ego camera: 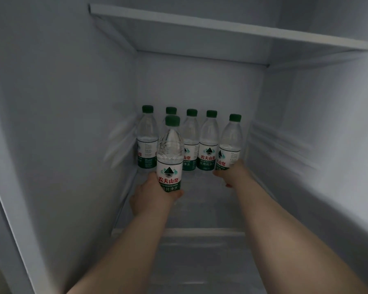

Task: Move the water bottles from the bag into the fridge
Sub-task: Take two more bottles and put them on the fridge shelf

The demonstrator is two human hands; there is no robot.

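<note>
Left grip (pixel 151 195) wraps front bottle (pixel 170 158); right grip (pixel 232 174) wraps rightmost bottle (pixel 229 145).

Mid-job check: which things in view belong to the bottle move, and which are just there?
Job: left hand gripping the front bottle; right hand gripping the rightmost bottle; back row of bottles; lower shelf under them.
Just there: upper shelf; left fridge wall.

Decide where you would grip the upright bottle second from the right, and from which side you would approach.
Grip the bottle round its tapered shoulder, just below the cap, coming from the front and slightly above. It stands upright with neighbours close on both sides at label height; the narrower top probably leaves finger room.
</note>
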